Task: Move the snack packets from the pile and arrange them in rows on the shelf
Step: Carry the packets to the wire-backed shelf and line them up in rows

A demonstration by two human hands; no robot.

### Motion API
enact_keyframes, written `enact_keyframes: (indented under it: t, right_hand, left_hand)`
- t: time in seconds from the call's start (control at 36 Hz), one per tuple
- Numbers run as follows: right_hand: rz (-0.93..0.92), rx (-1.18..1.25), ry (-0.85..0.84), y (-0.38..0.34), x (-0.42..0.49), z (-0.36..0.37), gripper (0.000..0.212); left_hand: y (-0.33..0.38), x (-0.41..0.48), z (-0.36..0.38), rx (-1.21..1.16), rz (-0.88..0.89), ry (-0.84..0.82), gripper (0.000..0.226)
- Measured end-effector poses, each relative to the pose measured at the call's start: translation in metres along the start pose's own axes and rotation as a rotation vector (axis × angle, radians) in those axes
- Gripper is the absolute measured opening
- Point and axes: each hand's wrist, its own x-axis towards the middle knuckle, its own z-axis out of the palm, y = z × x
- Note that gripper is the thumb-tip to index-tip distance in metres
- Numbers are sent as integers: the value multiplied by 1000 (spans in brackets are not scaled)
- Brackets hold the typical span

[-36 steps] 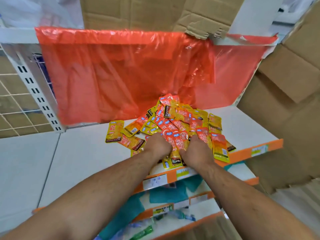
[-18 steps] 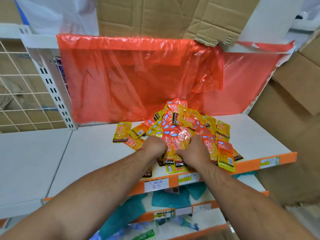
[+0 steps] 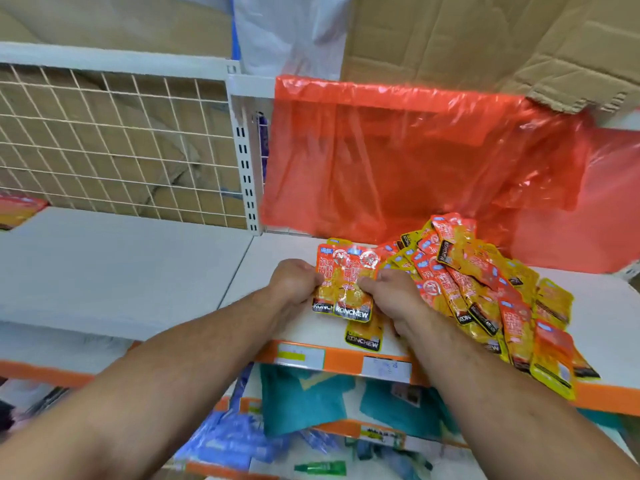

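Note:
A pile of orange and yellow snack packets (image 3: 485,285) lies on the white shelf (image 3: 270,258), spreading to its front right edge. Just left of the pile, my left hand (image 3: 294,282) and my right hand (image 3: 391,292) grip a small bunch of packets (image 3: 346,289) between them, one hand at each side, held upright with the printed faces toward me. One more packet (image 3: 363,336) lies flat on the shelf below the bunch, near the front edge.
A red plastic sheet (image 3: 398,161) hangs behind the pile. A wire-mesh back panel (image 3: 114,143) and a bare white shelf (image 3: 114,265) lie to the left. Cardboard (image 3: 485,39) rests above. Lower shelves hold teal and blue packages (image 3: 304,400). Orange price strips (image 3: 346,362) edge the shelf.
Both hands have lifted a bunch of packets out of the pile and carried it left. The camera view has swung left too, so the pile now sits to the right.

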Motion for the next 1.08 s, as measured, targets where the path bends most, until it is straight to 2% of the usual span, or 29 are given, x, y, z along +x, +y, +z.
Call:
enact_keyframes:
  t: [0.25,0.64,0.81,0.97,1.08]
  right_hand:
    - [-97,-119,-125,-54,-20,82,46]
    - [-83,-16,-316,-139,-68,285,21]
    - [-117,10,-382,-165,-86,367,11]
    - [-149,0,-444,-193,-87,426,11]
    - [-171,3,-473,-209,-71,461,13]
  left_hand:
    - [-39,-9,-94,-151,-33,123,19]
    - [-135,-11,-302,-272,-74,266,12]
    - [-174,-19,-376,-345,-58,336,19]
    - [-196,-10,-435,-379,-82,418,5]
    - [-203,10,-465,-377,-85,455,6]
